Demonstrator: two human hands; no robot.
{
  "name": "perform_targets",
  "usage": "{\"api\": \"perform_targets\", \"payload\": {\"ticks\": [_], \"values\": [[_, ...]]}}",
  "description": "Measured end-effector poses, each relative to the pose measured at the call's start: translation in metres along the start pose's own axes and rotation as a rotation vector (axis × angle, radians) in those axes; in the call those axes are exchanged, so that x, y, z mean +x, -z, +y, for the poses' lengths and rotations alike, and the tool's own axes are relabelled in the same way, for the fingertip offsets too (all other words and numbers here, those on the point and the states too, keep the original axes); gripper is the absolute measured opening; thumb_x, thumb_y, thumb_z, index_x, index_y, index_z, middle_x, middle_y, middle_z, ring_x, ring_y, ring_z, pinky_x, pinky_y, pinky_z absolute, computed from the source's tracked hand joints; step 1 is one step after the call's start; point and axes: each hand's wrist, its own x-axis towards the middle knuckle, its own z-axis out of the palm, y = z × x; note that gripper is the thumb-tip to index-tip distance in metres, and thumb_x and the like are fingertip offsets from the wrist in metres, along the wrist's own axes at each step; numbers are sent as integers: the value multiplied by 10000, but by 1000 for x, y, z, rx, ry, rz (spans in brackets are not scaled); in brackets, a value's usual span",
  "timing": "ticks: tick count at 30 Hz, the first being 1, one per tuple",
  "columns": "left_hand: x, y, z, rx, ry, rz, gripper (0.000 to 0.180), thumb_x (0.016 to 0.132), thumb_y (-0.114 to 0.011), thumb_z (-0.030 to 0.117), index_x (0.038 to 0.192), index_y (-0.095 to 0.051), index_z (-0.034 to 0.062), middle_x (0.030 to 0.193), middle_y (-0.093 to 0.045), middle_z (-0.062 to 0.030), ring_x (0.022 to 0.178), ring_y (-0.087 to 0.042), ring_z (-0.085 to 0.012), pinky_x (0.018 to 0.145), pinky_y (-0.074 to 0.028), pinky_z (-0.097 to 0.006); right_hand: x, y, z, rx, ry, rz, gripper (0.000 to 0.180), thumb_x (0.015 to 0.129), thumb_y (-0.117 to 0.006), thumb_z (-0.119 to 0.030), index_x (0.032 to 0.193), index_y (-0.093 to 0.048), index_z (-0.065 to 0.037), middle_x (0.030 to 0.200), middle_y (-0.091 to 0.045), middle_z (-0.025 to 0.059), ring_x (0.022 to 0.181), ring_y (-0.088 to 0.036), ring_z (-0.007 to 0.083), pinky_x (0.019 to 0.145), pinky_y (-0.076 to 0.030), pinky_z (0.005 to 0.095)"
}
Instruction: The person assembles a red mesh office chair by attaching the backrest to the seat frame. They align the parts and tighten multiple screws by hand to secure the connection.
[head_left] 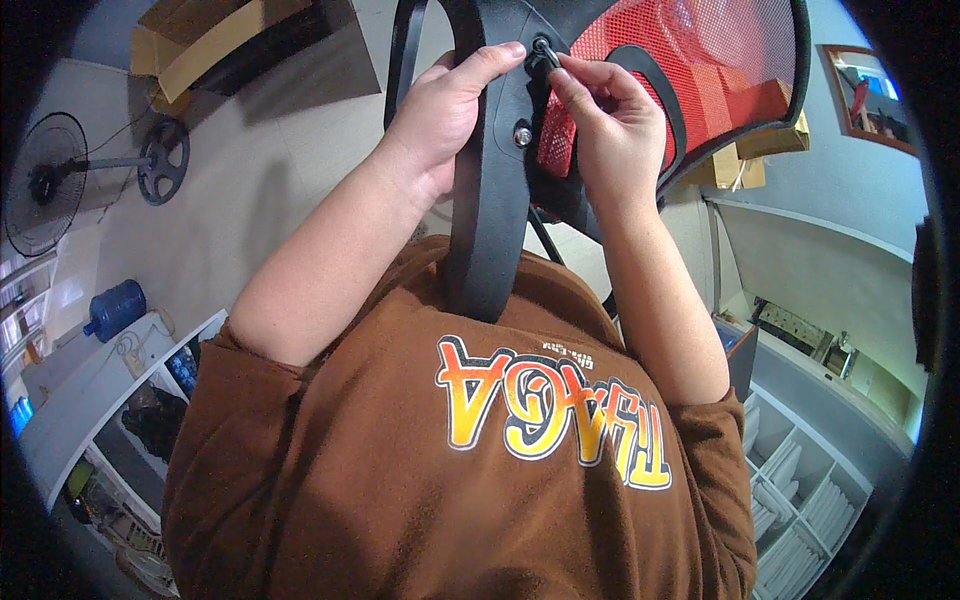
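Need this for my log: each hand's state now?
Left hand: closed, holding the armrest.
Right hand: closed, pinching a small metal piece.

Worn on the head, the fisheye looks down from close above the brown shirt [400, 500] and hands [622, 145].

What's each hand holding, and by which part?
Left hand: the black chair arm, by its left edge. Right hand: a small metal piece, pinched at its lower end in the fingers.
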Motion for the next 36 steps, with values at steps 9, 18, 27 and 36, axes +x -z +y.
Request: {"api": "perform_targets", "payload": {"ticks": [9,18,27,36], "values": [[-1,0,-1,-15,5,-10,350,839,-675,326,1042,-562,64,840,-630,-21,715,-634,-118,648,-539,-281,-3,-6,2,101,11,69,145,792,-729,-68,912,-699,8,783,-691,41,688,-600,52,643,-476,189],[0,1,-2,49,-45,-4,343,834,-694,262,1062,-567,39,863,-638,-36,725,-640,-120,638,-544,-274,4,2,4,-535,404,7,163,795,-697,-127,926,-625,-61,807,-641,84,729,-640,233,645,-504,323],[-2,-5,3,115,-25,-61,305,851,-678,215,1053,-575,11,886,-644,-69,753,-653,-133,633,-566,-278,35,38,-3,-967,780,-244,315,837,-638,-336,957,-499,-80,794,-595,92,681,-646,287,567,-522,393],[-5,-2,0,158,-19,-79,312,855,-670,198,1076,-570,2,910,-655,-85,747,-661,-145,644,-569,-287,59,60,-23,-1399,977,-560,264,866,-613,-219,1094,-501,-146,923,-611,63,775,-660,267,565,-530,358]]}}
